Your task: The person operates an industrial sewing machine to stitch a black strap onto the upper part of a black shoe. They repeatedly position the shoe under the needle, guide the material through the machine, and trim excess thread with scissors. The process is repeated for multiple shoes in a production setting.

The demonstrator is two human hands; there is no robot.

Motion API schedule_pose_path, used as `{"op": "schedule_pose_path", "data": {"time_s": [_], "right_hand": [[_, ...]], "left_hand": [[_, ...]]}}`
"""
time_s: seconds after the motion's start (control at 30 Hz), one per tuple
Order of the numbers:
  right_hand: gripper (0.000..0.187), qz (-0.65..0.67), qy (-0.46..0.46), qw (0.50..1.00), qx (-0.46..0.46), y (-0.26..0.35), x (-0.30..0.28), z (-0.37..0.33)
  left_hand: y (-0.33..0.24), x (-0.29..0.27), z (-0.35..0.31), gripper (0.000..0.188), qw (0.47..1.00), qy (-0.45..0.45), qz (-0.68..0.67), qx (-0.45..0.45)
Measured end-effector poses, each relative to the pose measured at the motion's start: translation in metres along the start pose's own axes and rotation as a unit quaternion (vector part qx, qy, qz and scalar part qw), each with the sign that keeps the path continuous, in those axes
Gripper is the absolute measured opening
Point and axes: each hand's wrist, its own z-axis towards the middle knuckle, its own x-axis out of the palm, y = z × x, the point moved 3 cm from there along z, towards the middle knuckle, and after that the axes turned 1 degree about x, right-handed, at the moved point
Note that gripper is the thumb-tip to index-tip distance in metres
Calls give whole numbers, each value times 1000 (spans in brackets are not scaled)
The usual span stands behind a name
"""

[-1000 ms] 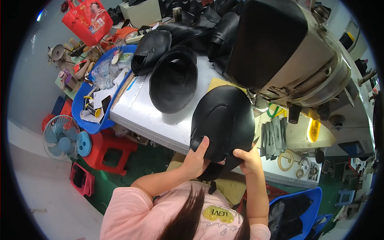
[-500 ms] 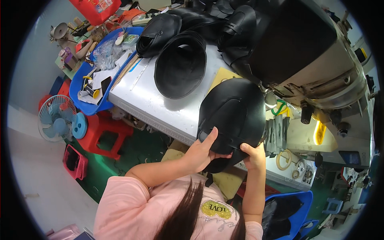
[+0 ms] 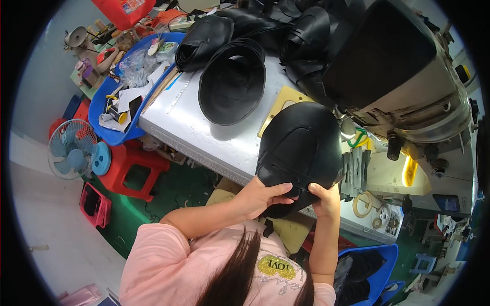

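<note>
A black leather shoe upper [image 3: 302, 135] is held up in front of me, its rounded toe end away from me. My left hand [image 3: 261, 198] grips its near left edge, with the thumb pointing inward across the near part. My right hand [image 3: 325, 200] closes on the near right edge, the thumb on top and the fingers mostly hidden underneath. Left of it, a nested stack of black uppers [image 3: 231, 89] rests on the metal worktable [image 3: 178, 120]. More black pieces [image 3: 306, 35] are piled toward the back.
A large sewing machine [image 3: 398, 81] stands on the right. A yellow plate [image 3: 287, 99] lies just beyond the held upper. At the left are a blue tray [image 3: 137, 120] of odds and ends, a red stool [image 3: 133, 166] and a fan [image 3: 75, 153]. Below right sits a blue bin [image 3: 380, 278] of black pieces.
The upper has shifted slightly right. My left thumb has come down from pointing up along its left side to lie across the near part. My right hand keeps its grip.
</note>
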Motion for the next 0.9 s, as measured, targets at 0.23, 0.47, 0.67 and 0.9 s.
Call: {"op": "schedule_pose_path", "data": {"time_s": [0.23,0.47,0.67,0.9], "right_hand": [[59,-35,-30,999,25,4,-4,-5],[55,-28,-7,1000,0,7,3,-3],[54,-46,-13,999,15,10,-1,-7],[54,-28,-2,1000,15,10,2,-10]], "left_hand": [[-17,-8,-22,18,847,226,480,22],[-46,33,-24,26,416,166,727,521],[-31,35,-1,25,316,164,769,530],[-34,37,1,20,322,196,730,570]]}}
